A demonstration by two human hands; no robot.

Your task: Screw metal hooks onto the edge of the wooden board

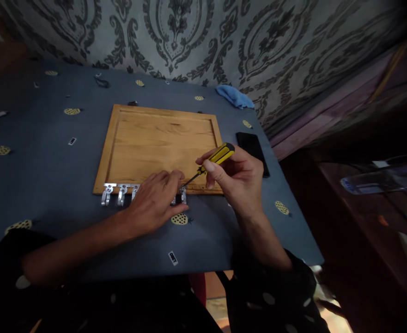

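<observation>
From left to right on the worktop (51, 185), I see the metal hook rail (123, 188) along the wooden board's (161, 143) near edge. The left hand (154, 203) lies over its middle; whether those fingers grip it, I cannot tell. The right hand's (243, 180) fingers clasp the screwdriver (220, 155), tip at the rail's right end.

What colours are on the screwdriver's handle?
The screwdriver's handle is yellow and black, shown in the head view, the only one here.
</observation>
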